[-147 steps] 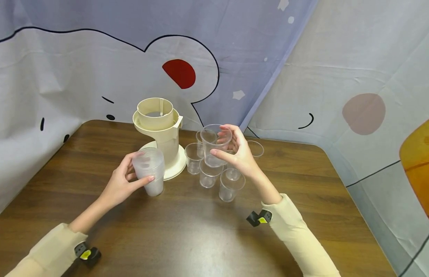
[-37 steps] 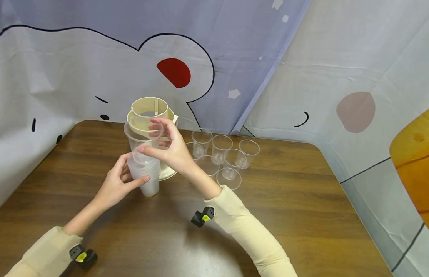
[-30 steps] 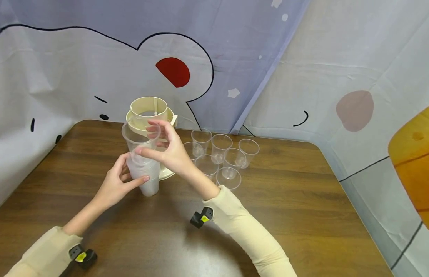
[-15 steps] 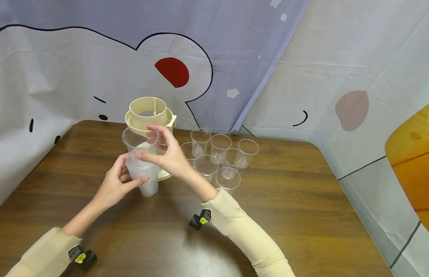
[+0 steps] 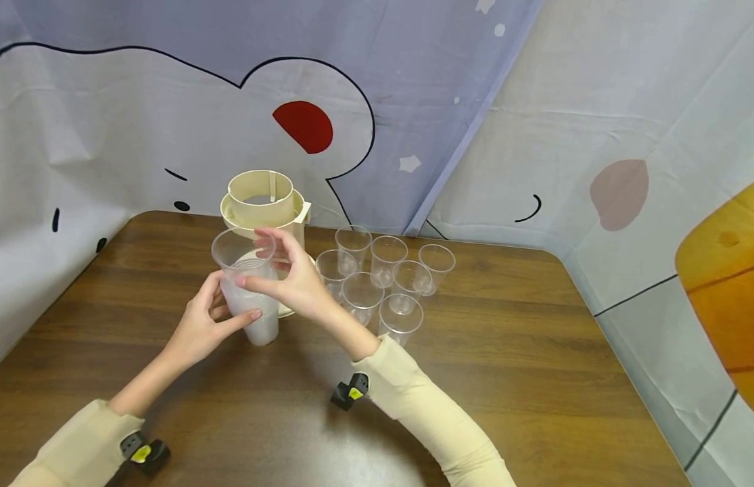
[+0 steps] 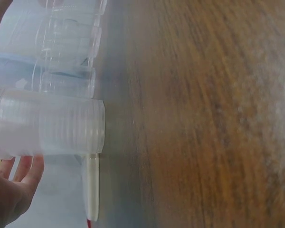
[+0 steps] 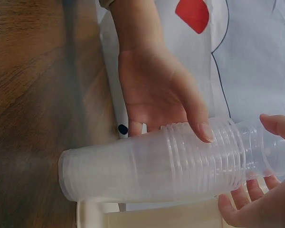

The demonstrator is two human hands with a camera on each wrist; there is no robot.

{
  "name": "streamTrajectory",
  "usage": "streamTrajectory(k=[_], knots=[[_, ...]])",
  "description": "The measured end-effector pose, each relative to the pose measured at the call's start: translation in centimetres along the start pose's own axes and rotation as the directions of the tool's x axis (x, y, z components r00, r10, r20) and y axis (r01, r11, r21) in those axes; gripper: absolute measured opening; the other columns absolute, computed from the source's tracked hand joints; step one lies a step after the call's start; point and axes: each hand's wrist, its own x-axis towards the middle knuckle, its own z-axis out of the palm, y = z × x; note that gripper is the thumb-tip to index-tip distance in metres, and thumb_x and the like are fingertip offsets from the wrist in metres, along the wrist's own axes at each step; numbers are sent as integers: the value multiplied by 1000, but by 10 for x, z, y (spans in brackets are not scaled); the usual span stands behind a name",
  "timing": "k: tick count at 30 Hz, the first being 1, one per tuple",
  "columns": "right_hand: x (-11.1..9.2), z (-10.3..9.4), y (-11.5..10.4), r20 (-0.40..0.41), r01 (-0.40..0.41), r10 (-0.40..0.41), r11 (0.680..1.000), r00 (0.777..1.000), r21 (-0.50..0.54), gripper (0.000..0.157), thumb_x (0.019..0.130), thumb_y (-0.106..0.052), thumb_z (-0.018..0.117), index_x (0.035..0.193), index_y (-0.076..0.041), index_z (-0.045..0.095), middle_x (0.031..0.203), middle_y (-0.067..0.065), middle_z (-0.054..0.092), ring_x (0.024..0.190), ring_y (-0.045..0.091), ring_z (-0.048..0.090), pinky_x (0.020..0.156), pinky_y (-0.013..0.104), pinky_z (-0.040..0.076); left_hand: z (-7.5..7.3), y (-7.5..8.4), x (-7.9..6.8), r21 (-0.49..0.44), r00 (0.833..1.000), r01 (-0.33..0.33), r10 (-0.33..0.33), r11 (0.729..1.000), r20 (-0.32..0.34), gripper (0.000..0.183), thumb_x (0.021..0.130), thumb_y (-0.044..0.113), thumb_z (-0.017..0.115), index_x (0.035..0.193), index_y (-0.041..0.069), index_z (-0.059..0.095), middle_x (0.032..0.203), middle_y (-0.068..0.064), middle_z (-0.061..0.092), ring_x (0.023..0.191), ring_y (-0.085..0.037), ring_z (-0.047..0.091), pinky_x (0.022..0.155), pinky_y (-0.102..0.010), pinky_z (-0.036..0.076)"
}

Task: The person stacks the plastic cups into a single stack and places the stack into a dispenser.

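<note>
My left hand [image 5: 200, 328] grips a tall stack of nested clear plastic cups [image 5: 262, 328], its thumb across the near side. In the left wrist view the stack [image 6: 66, 126] stands upright with its base close over the table. Above it, my right hand [image 5: 294, 277] holds a single clear plastic cup [image 5: 230, 250] near the rim, thumb on one side and fingers on the other. The right wrist view shows this cup [image 7: 254, 142] partly inside the stack's top cup, its upper part still sticking out.
Several loose clear cups [image 5: 389, 253] stand upright in a cluster to the right, close to my right forearm. A cream plastic appliance [image 5: 261, 193] with a round open top and wide base stands just behind the stack. A patterned curtain [image 5: 462, 135] hangs behind the wooden table [image 5: 504, 379].
My right hand, with a cup, has moved left from over the loose cups to over the stack, then lowered the cup into it. My left hand keeps its grip on the stack.
</note>
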Motion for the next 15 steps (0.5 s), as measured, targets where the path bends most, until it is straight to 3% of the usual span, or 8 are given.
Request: streamTrajectory(k=[8, 15], knots=[[-1, -1, 0, 7, 0, 0, 1000, 1000, 3, 66, 79, -9, 76, 137, -11, 44, 129, 12, 57, 117, 23, 58, 96, 20, 46, -1, 1, 0, 5, 1000, 5, -5, 1000, 3, 65, 82, 1, 73, 136, 5, 36, 116, 21, 54, 101, 9, 57, 83, -9, 50], [-2, 1, 3, 3, 0, 0, 1000, 1000, -1, 66, 78, -9, 76, 137, -12, 45, 129, 11, 58, 113, 10, 55, 96, 20, 45, -1, 2, 0, 8, 1000, 9, -9, 1000, 4, 65, 82, 2, 73, 135, 4, 36, 117, 20, 53, 103, 10, 56, 84, -8, 50]])
